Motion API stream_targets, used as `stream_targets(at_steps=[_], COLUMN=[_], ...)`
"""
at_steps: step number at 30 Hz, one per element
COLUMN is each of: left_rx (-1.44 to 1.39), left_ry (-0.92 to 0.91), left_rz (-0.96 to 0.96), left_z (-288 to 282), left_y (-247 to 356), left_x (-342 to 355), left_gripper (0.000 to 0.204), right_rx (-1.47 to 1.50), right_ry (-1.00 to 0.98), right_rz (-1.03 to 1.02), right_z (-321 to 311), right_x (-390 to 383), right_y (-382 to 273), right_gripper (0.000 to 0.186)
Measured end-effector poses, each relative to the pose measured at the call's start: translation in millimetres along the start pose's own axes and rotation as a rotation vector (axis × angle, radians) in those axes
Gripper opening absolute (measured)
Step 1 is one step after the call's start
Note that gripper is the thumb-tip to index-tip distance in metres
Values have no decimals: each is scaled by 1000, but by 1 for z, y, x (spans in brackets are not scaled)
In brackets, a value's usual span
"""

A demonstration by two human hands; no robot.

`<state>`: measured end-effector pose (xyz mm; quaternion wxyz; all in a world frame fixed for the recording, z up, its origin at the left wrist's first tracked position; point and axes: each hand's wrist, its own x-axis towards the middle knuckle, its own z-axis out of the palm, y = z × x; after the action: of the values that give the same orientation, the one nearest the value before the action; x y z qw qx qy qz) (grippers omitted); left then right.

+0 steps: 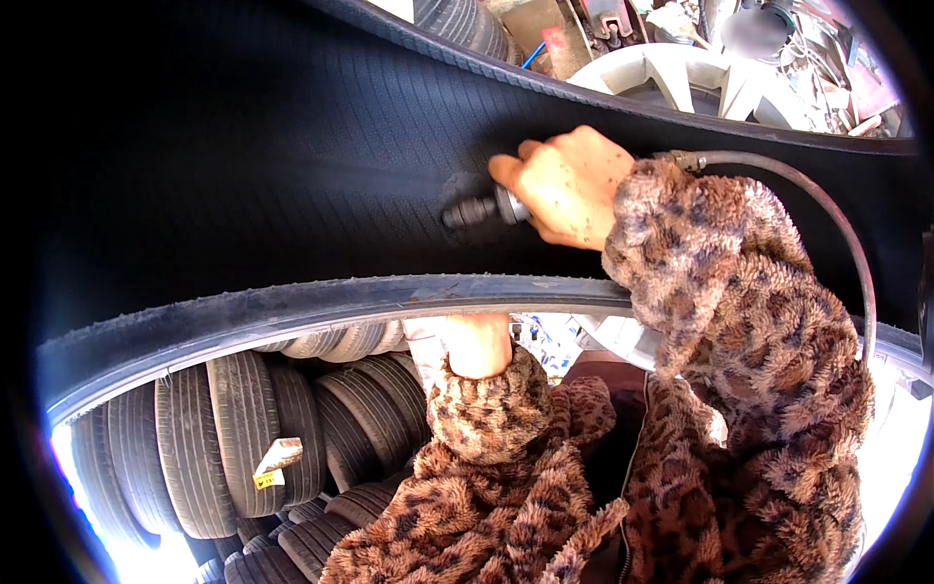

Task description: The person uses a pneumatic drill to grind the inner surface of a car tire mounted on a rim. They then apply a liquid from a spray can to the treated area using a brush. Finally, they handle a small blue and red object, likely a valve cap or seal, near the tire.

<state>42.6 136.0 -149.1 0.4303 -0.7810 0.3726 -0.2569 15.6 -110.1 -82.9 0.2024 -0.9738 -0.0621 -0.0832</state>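
A large black tyre [282, 185] spans the view, its ribbed inner lining facing me. Inside it, my right hand [572, 185] is closed around a pneumatic grinder [477, 211]. The tool's dark, blurred head points left and meets the lining, or nearly so, at a dull greyish patch. From behind my right wrist an air hose [812, 178] curves away to the right and down. Below the tyre's near bead [409, 292], my left hand [479, 346] reaches up under the tyre, and its fingers are hidden behind the rubber.
Several used tyres [233, 428] stand and lie in stacks at lower left, one bearing a yellow-and-white label [279, 462]. Beyond the far bead lie a silver alloy wheel [681, 73] and a jumble of tools, cables and scrap [817, 58].
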Motion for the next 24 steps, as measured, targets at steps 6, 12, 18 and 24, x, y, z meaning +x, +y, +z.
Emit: stream_targets(at_steps=[6,12,18,24], left_rx=[-417,-315,-116,-87], left_ry=[-136,-74,62,-66], left_rz=[-117,-55,-36,-49], left_z=[-17,-26,-19,-31], left_y=[-1,-4,-1,-2], left_x=[5,8,8,11], left_gripper=[46,45,42,42], right_rx=[-12,-24,-12,-8], right_ry=[-66,42,76,-7], right_rz=[16,8,3,7], right_z=[-2,2,2,4], right_x=[-1,2,1,-4], right_y=[-4,2,0,-3], right_gripper=[31,30,29,29])
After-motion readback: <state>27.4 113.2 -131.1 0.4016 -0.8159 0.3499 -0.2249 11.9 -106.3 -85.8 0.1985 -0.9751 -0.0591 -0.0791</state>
